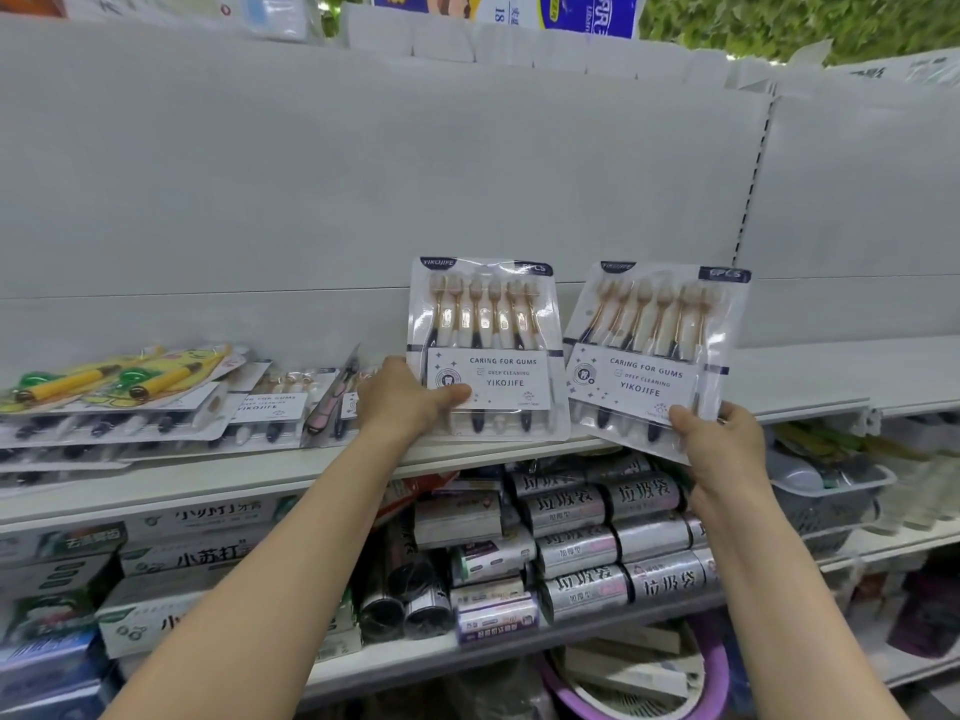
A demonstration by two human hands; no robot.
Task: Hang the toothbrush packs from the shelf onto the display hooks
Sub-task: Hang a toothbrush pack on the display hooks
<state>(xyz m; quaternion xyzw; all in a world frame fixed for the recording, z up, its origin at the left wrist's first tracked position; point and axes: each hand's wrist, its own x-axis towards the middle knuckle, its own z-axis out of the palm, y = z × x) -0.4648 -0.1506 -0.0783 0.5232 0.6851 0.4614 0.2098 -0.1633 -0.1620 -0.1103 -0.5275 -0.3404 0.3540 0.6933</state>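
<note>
My left hand point(402, 400) grips the lower left corner of a clear toothbrush pack point(485, 324) with gold-and-navy brushes, held upright above the shelf point(810, 379). My right hand point(719, 439) holds a second, matching toothbrush pack point(654, 335) by its lower right corner, tilted a little to the right. Both packs stand side by side in front of the bare white back panel point(363, 174). More toothbrush packs point(171, 402) lie flat in a pile on the shelf to the left. No display hooks show on the panel.
Below the shelf are toothpaste boxes point(171, 558) at left and silver rolls of bin bags point(602, 543) in the middle. A grey basket point(831, 496) sits at the right. A purple basin point(639, 678) stands lowest. A slotted upright point(753, 168) divides the back panels.
</note>
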